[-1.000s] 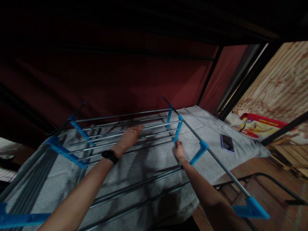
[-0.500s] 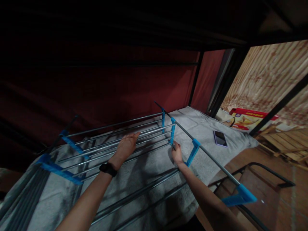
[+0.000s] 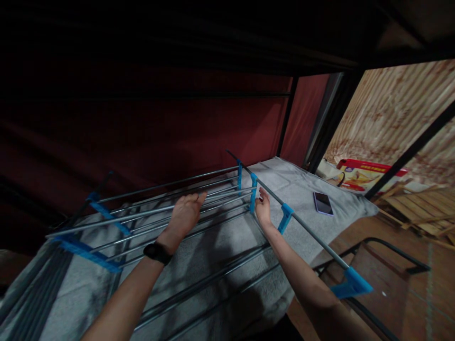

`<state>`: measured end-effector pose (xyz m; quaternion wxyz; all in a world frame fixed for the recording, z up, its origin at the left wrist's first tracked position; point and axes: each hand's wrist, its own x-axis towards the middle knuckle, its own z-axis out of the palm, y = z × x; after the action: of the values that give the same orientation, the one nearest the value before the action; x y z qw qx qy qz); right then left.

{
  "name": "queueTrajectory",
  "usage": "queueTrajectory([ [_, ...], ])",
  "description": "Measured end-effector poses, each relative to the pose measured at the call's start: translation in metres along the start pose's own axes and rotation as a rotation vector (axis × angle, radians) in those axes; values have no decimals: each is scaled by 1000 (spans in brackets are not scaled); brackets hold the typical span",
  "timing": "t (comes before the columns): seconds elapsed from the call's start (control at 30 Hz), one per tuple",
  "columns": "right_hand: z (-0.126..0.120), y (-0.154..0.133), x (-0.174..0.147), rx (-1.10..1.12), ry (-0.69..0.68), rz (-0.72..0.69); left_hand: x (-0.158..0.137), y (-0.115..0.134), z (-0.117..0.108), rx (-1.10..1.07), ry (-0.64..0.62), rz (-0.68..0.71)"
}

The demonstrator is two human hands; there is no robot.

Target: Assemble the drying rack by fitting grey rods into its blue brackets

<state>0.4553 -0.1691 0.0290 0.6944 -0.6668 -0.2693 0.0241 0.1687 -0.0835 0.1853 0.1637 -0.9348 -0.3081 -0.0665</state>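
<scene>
My left hand [image 3: 186, 212], with a dark band on its wrist, is closed round a loose metal tube [image 3: 138, 215]. The tube lies across the top of a partly built rack of grey tubes and blue plastic brackets. Its left end sticks out past the left blue bracket [image 3: 88, 253]; its right end reaches the right blue bracket [image 3: 253, 193]. Just beside that bracket and the tube's end is my right hand [image 3: 263, 210], fingers partly bent and apart, with nothing visible in it. A long side pole [image 3: 313, 234] carries the right-hand brackets.
The rack lies on a grey blanket [image 3: 284, 180] inside a dark metal bed frame [image 3: 289, 113]. Several loose tubes [image 3: 42, 289] lie at the left. A phone [image 3: 323, 203] rests at the right. Beyond the bed stand a chair [image 3: 384, 274] and a red-and-yellow box [image 3: 366, 175].
The tube in my left hand has shifted left, so its left end now juts past the bracket. My right hand has risen from the bracket's lower end to the tube's right end and its fingers have loosened.
</scene>
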Motion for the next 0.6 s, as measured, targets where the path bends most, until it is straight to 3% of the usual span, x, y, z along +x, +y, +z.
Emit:
queueTrajectory([
  [0.2, 6, -20, 13, 35, -2, 42, -6, -10, -5, -5, 0, -53],
  [0.6, 12, -33, 21, 53, -54, -100, -1, -6, -3, -49, -12, -54],
])
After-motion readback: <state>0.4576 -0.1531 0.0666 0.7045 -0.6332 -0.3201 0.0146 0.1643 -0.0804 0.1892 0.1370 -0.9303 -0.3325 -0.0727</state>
